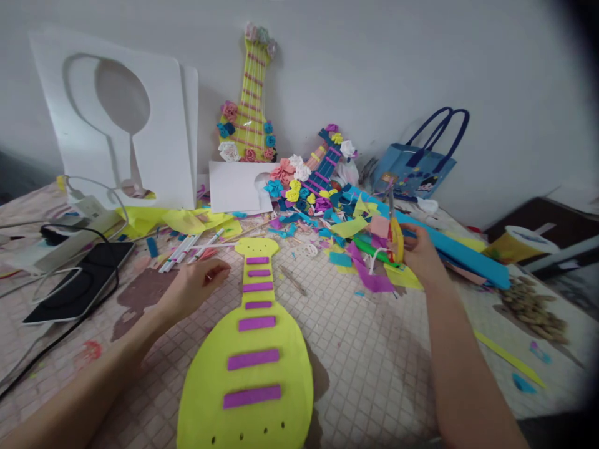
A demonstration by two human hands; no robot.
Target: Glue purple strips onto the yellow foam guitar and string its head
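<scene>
A yellow lute-shaped cutout (276, 340) with purple strips across its neck and body lies on the table in front of me. Beside its neck, on the left, my left hand (199, 284) rests with loosely curled fingers, a gap at the thumb and nothing visible in it. My right hand (418, 252) is closed around the yellow and red handles of a pair of scissors (397, 240), blades pointing up. Under and beside the scissors lie a green tool (369, 247), perhaps a glue gun, and a purple paper strip (372, 277).
White markers (180, 252) and a black phone-like slab (82, 280) with cables lie left. Colourful paper scraps (350, 227) spread behind. Decorated lute models (253, 106), white boards (168, 125) and a blue bag (407, 165) stand by the wall. Peanut-like pieces (531, 308) lie right.
</scene>
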